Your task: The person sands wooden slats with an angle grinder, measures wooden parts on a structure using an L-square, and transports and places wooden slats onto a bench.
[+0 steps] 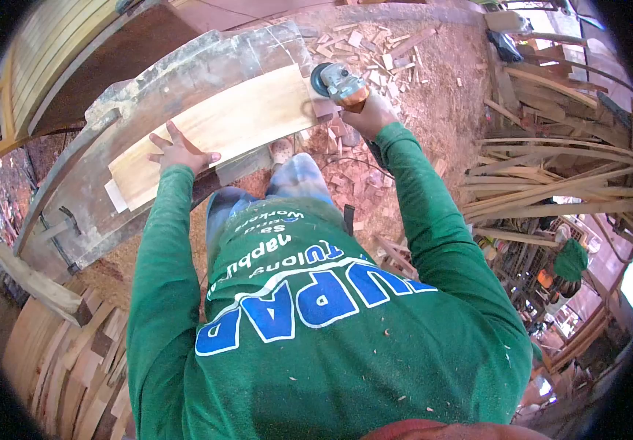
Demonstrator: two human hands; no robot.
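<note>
A wide, pale wooden board (250,117) lies across the workbench (96,172) in front of me. My left hand (178,152) rests flat on the board near its left part, fingers spread. My right hand (370,116) is wrapped round the orange and grey body of an angle grinder (344,86). The grinder's dark round disc (321,78) is just beyond the board's right end. A small light piece of wood (115,196) sits at the board's lower left corner.
Wood offcuts (360,40) and sawdust cover the floor past the bench. Long curved wooden strips (551,180) are stacked at the right. More cut planks (74,359) lie at lower left, beside a thick wooden beam (41,282). A cable runs near my right forearm.
</note>
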